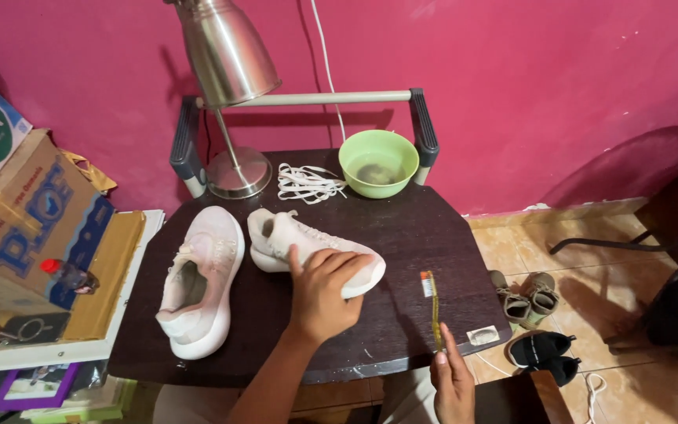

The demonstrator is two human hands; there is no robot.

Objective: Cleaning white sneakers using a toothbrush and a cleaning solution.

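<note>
Left hand (325, 292) grasps white mesh sneaker (308, 250) on dark glossy surface (410, 235); right hand (453, 381) pinches slim yellow-green toothbrush (434, 308). Second sneaker (199, 279) left; blue-printed cardboard box (37, 224) far left.

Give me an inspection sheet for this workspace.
Surface: dark table, scuffed front edge.
Job's things: white shoe under left hand; second shoe beside it; toothbrush in right hand.
Clutter: laces, green bowl, lamp.
Hands: left hand grips shoe; right hand holds toothbrush upright.
Cables: white cord on wall.
Surroundings: pink wall, cardboard box left, small shoes on tiled floor.
</note>
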